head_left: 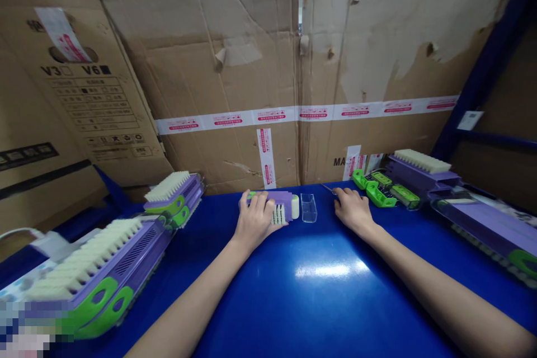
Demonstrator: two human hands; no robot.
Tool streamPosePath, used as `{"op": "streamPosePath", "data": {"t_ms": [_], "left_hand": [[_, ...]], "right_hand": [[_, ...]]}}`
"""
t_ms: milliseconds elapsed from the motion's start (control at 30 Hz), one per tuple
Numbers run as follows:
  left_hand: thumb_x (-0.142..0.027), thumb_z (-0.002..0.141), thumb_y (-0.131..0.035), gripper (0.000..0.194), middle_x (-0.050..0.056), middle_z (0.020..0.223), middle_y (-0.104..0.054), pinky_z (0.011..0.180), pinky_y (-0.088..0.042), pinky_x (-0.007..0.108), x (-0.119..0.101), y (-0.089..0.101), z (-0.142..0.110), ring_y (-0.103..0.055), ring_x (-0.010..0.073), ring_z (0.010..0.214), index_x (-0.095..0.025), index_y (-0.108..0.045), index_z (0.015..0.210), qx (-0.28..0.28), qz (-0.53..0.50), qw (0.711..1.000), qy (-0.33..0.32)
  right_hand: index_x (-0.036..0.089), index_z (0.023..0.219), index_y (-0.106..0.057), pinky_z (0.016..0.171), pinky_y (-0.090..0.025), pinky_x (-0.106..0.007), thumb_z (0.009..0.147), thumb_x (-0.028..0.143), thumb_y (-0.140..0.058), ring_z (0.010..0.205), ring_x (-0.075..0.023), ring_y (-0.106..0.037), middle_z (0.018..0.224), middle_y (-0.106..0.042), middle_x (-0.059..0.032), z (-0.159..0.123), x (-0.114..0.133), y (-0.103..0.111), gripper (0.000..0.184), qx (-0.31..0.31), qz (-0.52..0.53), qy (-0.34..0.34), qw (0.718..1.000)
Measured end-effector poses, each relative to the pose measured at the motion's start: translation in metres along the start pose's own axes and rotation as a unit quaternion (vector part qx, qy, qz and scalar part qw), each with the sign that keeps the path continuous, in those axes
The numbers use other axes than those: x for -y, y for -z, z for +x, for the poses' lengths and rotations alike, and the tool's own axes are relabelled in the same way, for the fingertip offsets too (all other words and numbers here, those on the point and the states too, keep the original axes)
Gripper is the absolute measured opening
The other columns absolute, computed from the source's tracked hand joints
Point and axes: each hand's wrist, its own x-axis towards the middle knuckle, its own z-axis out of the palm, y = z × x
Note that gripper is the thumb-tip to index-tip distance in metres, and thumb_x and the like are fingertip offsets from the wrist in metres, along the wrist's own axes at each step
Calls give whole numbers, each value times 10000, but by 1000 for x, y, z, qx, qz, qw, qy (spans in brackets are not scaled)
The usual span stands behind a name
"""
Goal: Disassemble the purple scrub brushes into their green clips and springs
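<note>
My left hand [255,218] is closed around a purple brush [286,199] with pale bristles and a green part at its end. The brush lies on its side on the blue table, and my palm hides much of it. Just right of it stands a small clear plastic cover [309,210], touched by neither hand. My right hand [353,208] rests low over the table, its fingers closed on a thin pointed metal tool [328,187]. Most of that tool is hidden under the fingers, so its kind cannot be made out.
Purple-and-green brushes [126,251] are stacked at the left, beside a white adapter [52,245]. Green plastic parts [380,194] and more purple brushes [423,170] lie at the right. Cardboard sheets [235,78] wall off the back of the blue table [302,313].
</note>
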Motion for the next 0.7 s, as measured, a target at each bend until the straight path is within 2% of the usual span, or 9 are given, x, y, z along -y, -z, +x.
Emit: {"op": "streamPosePath", "data": {"t_ms": [200,300,367,433,533,633,700], "left_hand": [[-486,747,-670,496,176,1043,-590,900,-392,481,-1,1,1,-551,295,933,-113,-578,1060,53,16,998,6],[-583,723,-649,605,186,1059,-586,886,-393,483,-1,1,0,-540,309,947,-113,-587,1099,70,12,997,19],[-689,714,-578,707,200,1065,-586,883,-390,491,-1,1,0,-533,320,959,-99,-597,1105,69,1,997,21],[-730,726,-517,756,209,1074,-587,883,-385,493,-2,1,1,-531,326,968,-85,-602,1110,66,-3,997,27],[-688,767,-507,709,208,1069,-594,879,-382,488,-2,1,1,-535,329,976,-82,-605,1120,68,2,996,51],[-646,793,-512,664,209,1064,-602,874,-380,484,-2,0,2,-537,336,990,-80,-603,1128,72,7,994,86],[-631,802,-510,661,214,1075,-603,873,-378,484,-2,0,2,-539,342,998,-66,-598,1133,78,10,992,102]], "right_hand": [[191,1160,-589,769,-383,-348,860,117,-401,976,-241,-582,1063,-618,-103,1,0,0,362,1,-4,21,1000],[170,1146,-607,761,-405,-324,854,106,-404,954,-229,-581,1043,-618,-110,2,-1,-1,362,-17,36,31,999],[143,1133,-620,785,-424,-310,850,101,-399,966,-224,-568,1028,-616,-121,3,-1,-2,361,-58,86,53,993],[127,1086,-644,820,-438,-310,850,105,-392,963,-221,-560,994,-616,-123,4,-1,-1,346,-114,147,93,978],[153,971,-680,814,-465,-327,867,144,-382,904,-212,-565,925,-615,-106,1,4,7,316,-181,234,168,940],[185,921,-689,774,-482,-327,883,170,-381,861,-195,-571,893,-614,-87,-6,11,20,311,-207,284,237,906],[192,913,-691,750,-485,-317,883,164,-390,845,-184,-573,885,-614,-79,-10,14,27,304,-207,296,269,893]]}}
